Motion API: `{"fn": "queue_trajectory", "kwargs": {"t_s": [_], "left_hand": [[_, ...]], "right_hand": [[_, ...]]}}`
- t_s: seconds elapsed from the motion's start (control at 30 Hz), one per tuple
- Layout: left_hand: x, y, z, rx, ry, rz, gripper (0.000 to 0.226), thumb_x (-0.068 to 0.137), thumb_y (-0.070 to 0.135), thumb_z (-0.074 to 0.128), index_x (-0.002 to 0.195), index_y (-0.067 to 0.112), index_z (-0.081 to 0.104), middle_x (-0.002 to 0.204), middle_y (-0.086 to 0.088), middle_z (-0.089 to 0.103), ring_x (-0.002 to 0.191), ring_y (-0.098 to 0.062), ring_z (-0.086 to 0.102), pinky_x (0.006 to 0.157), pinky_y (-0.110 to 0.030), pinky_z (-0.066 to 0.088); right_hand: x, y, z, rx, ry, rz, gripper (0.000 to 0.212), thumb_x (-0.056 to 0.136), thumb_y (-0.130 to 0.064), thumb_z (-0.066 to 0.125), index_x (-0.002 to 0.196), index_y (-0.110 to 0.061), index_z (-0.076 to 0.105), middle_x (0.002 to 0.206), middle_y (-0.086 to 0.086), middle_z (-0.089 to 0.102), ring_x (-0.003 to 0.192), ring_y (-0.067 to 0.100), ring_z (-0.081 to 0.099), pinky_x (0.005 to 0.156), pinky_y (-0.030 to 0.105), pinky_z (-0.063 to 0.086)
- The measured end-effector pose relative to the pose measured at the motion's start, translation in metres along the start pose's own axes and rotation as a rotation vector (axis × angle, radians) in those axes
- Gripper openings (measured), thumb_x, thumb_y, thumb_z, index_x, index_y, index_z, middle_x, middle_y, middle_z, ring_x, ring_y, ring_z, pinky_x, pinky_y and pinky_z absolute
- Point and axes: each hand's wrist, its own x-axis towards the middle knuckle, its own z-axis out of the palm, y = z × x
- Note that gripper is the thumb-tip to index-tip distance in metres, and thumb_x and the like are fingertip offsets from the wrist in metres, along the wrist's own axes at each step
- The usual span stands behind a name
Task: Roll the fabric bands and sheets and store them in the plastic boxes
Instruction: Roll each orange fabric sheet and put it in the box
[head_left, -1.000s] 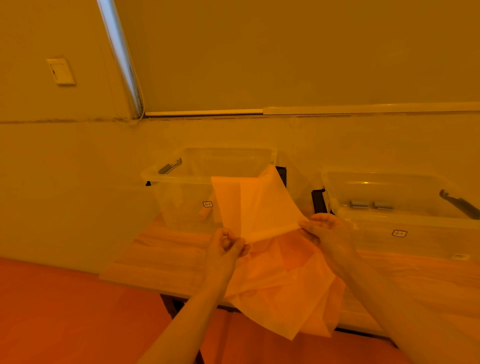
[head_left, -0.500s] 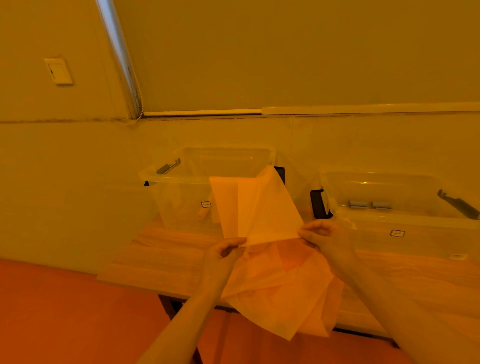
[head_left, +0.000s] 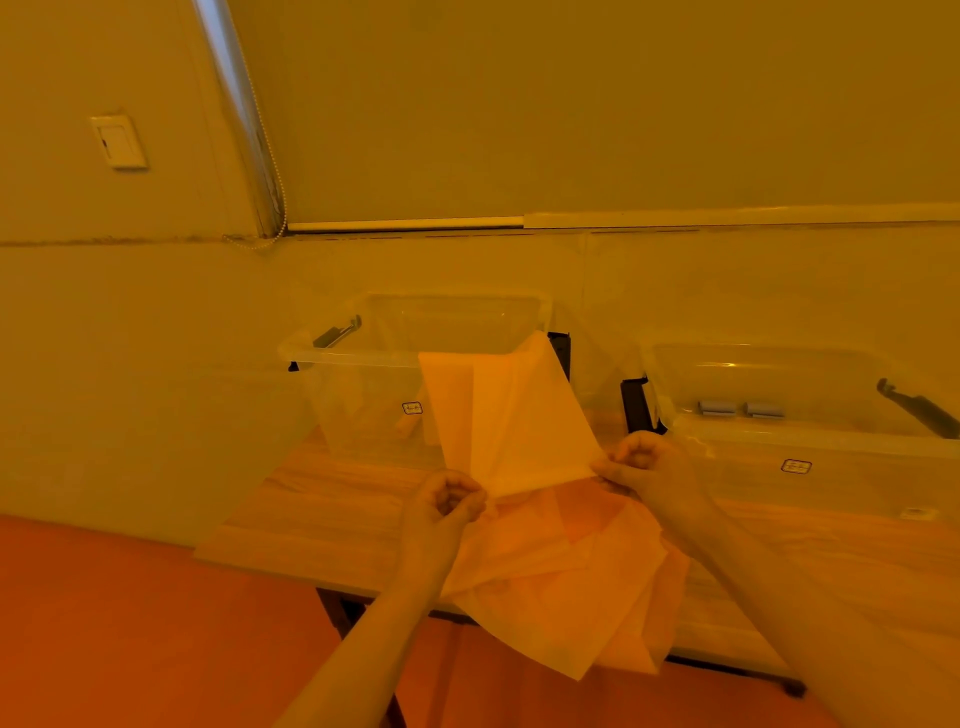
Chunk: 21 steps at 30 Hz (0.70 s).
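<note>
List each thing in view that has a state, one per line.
Fabric sheet: unrolled, held up, lower part draped over the table edge.
Left hand: pinching the sheet.
Right hand: pinching the sheet.
Left plastic box: open, no lid.
Right plastic box: open, no lid.

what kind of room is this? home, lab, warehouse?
Probably a plain indoor workroom or staged recording space, not clearly a home. Clues: a bare wooden table against the wall, two clear plastic storage boxes on it, a wall switch, and a drawn roller blind with a bead chain.
</note>
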Motion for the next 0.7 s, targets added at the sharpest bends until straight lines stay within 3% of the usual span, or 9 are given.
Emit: {"fn": "queue_trajectory", "kwargs": {"t_s": [0.23,0.4,0.7], "left_hand": [[0.0015,0.0001,0.0,-0.031,-0.057,-0.035,0.022,0.087,0.005,0.064,0.095,0.024,0.071,0.093,-0.008,0.068,0.087,-0.025,0.064,0.079,-0.037,0.054],[0.0016,0.0032,0.0004,-0.03,-0.094,-0.047,0.024,0.089,0.005,0.062,0.102,0.024,0.069,0.094,-0.008,0.065,0.085,-0.018,0.063,0.07,-0.021,0.054],[0.0034,0.0045,0.0036,-0.006,-0.065,-0.076,0.014,0.086,0.001,0.065,0.097,0.009,0.066,0.094,-0.014,0.067,0.071,-0.005,0.066,0.063,-0.016,0.053]], "right_hand": [[0.0003,-0.0005,-0.0008,-0.03,-0.028,0.028,0.021,0.077,-0.006,0.074,0.095,-0.008,0.064,0.092,0.01,0.072,0.085,0.025,0.07,0.075,0.033,0.058],[-0.0014,-0.002,-0.0024,0.029,-0.036,0.025,0.017,0.078,-0.001,0.072,0.093,-0.006,0.065,0.094,0.013,0.072,0.086,0.026,0.07,0.077,0.034,0.058],[-0.0025,-0.0058,-0.0035,0.013,-0.071,0.025,0.02,0.08,-0.002,0.069,0.096,-0.015,0.069,0.099,0.008,0.071,0.089,0.022,0.07,0.075,0.03,0.057]]}}
